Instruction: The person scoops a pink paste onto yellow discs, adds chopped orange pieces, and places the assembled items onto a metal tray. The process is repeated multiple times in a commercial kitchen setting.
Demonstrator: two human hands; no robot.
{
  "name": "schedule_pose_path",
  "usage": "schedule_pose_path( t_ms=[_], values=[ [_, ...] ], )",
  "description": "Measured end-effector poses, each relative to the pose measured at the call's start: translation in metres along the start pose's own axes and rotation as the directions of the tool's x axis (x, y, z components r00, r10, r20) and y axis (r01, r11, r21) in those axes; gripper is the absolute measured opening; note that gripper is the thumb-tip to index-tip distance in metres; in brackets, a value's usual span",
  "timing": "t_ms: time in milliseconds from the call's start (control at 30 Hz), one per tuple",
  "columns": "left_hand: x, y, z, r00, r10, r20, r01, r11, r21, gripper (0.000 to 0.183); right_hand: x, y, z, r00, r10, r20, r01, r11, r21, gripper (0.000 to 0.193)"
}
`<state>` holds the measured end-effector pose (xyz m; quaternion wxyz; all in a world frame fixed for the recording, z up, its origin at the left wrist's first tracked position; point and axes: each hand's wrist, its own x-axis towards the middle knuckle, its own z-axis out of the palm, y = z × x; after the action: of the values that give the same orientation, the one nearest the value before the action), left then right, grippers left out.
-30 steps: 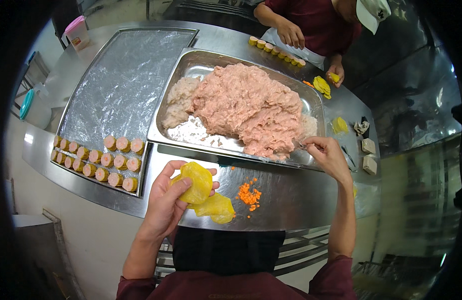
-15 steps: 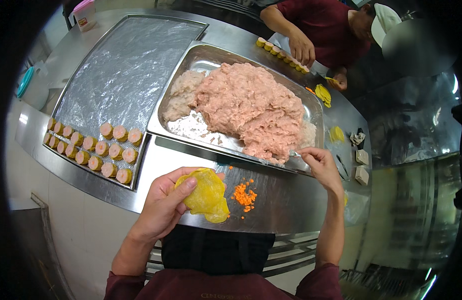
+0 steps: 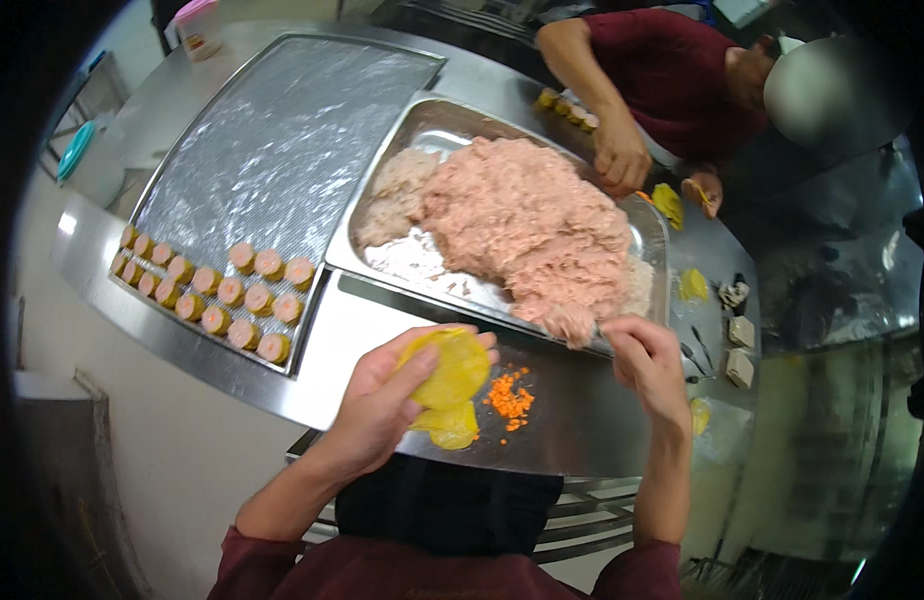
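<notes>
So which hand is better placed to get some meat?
Right hand, I think: it's at the tray's near edge, close beside the meat. The left hand is farther off and holds a yellow wrapper.

Shiny stainless-steel surface carries flat film-covered metal tray, deep rectangular steel pan, small orange diced bits, thin yellow wrappers, off-white blocks.

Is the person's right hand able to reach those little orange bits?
Probably yes: the orange bits lie uncovered on the table near the right hand, though it's busy at the pink mixture.
</notes>
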<state>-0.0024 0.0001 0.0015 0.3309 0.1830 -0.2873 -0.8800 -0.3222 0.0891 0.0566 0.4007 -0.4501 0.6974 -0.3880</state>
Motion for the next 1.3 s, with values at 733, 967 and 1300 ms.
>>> schedule_pose_path(
  t_ms=[733, 967, 1300],
  values=[
    [0.005, -0.016, 0.025, 0.998, -0.066, 0.024, 0.069, 0.983, -0.170, 0.042, -0.064, -0.019, 0.072, 0.777, -0.614, 0.138, 0.519, 0.503, -0.691, 0.061],
    [0.019, -0.026, 0.007, 0.990, -0.062, -0.123, 0.049, 0.993, -0.110, 0.039, -0.040, 0.046, 0.071, 0.915, -0.221, -0.336, 0.215, 0.975, -0.058, 0.021],
    [0.013, -0.012, 0.015, 0.986, -0.155, -0.055, 0.150, 0.984, -0.093, 0.044, -0.079, 0.047, 0.056, 0.938, -0.135, -0.321, 0.157, 0.987, 0.044, 0.019]
  ],
)
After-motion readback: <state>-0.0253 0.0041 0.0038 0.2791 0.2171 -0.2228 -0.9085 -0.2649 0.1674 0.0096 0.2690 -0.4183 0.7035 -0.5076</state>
